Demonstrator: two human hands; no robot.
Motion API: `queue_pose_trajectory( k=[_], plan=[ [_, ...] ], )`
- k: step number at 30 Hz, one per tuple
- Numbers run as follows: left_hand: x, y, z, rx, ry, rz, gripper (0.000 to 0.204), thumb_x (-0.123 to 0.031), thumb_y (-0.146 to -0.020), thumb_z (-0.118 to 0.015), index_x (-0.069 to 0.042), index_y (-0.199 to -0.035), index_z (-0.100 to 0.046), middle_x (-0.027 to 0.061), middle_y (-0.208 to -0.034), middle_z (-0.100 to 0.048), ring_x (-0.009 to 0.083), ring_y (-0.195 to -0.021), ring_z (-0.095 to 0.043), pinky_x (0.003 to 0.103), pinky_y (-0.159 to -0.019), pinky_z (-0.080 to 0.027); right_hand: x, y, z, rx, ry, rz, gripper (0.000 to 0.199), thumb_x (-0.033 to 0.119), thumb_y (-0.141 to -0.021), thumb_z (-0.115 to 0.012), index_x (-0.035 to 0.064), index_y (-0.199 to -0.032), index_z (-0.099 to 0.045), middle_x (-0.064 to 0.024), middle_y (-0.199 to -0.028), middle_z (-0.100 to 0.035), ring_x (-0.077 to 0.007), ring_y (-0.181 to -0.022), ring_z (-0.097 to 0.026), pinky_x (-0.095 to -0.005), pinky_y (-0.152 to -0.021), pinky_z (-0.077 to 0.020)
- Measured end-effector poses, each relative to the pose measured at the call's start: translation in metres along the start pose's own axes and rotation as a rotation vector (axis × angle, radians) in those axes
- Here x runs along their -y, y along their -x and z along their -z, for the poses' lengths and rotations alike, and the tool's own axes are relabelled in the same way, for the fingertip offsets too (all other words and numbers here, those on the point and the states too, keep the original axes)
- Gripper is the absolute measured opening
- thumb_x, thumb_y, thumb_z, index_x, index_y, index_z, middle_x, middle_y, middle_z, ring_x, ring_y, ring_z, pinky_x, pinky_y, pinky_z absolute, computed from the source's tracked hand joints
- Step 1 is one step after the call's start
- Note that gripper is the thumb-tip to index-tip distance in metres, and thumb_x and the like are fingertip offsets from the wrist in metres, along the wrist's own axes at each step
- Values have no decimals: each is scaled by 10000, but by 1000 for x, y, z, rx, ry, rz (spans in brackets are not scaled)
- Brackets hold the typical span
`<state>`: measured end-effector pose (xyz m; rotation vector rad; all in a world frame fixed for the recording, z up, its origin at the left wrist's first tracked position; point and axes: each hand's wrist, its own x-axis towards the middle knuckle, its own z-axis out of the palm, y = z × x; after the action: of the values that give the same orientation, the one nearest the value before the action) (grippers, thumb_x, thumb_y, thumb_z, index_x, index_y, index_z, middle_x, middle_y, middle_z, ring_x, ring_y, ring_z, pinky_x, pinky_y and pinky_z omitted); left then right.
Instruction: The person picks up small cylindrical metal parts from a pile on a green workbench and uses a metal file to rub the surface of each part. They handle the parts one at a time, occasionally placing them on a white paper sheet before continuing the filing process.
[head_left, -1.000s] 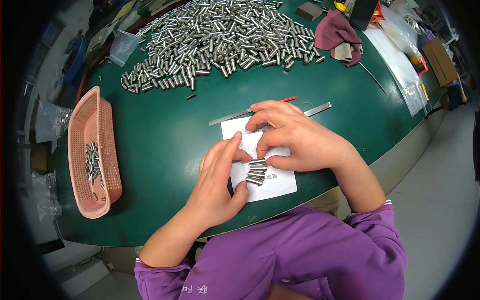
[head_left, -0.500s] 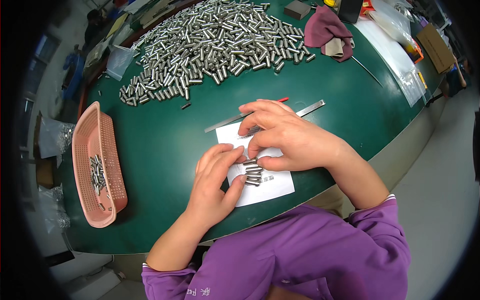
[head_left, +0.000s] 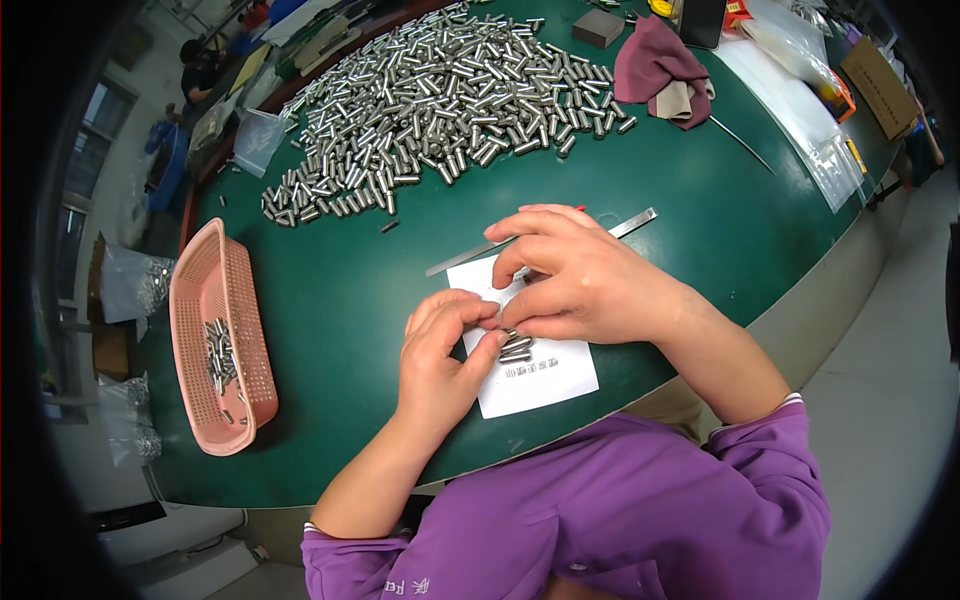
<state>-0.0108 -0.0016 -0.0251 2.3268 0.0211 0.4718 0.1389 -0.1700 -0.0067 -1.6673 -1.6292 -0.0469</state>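
Observation:
On a white sheet of paper (head_left: 545, 385) lies a short row of metal pins (head_left: 516, 347), side by side and partly covered by my fingers. My left hand (head_left: 440, 350) closes on the row from the left, thumb and curled fingers at its end. From the right, my right hand (head_left: 595, 285) arches over the paper, thumb and index finger pinched at the far end of the same pins. Its other fingers reach above a steel ruler (head_left: 634, 223), which passes beneath the hand. The fingertips hide part of the row.
A large heap of metal pins (head_left: 450, 100) covers the far table. A pink basket (head_left: 262, 370) at the left holds several small pins. Far right are a maroon cloth (head_left: 655, 65), a thin rod (head_left: 742, 144) and plastic bags (head_left: 830, 165). One loose pin (head_left: 389, 227) lies before the heap.
My thumbs and fingers have drawn closer together around the pins, and the row looks more bunched. More printing shows on the paper below it. The whole view has shifted slightly.

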Motion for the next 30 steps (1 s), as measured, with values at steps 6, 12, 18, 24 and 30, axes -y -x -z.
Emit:
queue_pose_trajectory(
  k=[6,12,18,24,30],
  plan=[
    [1,2,0,26,95,82,294,66,-751,-748,-13,-1015,-645,96,-1041,-636,170,-937,-631,298,-833,-521,-7,5,-1,-46,154,-87,101,164,-732,-782,137,-809,-723,8,-1049,-611,-260,-1229,-529,-467,-1032,-389],
    [0,3,-1,-1,19,41,323,64,-766,-735,-18,-1061,-632,91,-1029,-657,172,-929,-641,298,-841,-518,-3,5,7,34,95,-136,92,140,-717,-770,117,-769,-697,-17,-1078,-605,-280,-1248,-512,-458,-1023,-394],
    [-3,1,0,7,-44,-37,370,81,-796,-665,-15,-1149,-608,77,-980,-693,205,-986,-631,324,-930,-476,-2,8,5,64,69,-121,95,118,-716,-761,111,-724,-666,-36,-1117,-597,-306,-1270,-499,-462,-1009,-398],
    [-4,0,3,1,-93,-62,422,99,-779,-634,-10,-1184,-595,76,-944,-695,229,-1020,-612,350,-945,-461,-2,7,2,84,42,-134,100,109,-728,-758,109,-715,-659,-29,-1119,-596,-299,-1275,-498,-468,-989,-407],
    [-2,2,4,15,-66,-35,438,93,-777,-635,-11,-1199,-590,81,-950,-689,232,-1018,-608,360,-949,-454,-2,6,-1,82,35,-144,109,100,-722,-763,112,-743,-656,-27,-1100,-591,-291,-1274,-500,-462,-976,-409]
  ],
)
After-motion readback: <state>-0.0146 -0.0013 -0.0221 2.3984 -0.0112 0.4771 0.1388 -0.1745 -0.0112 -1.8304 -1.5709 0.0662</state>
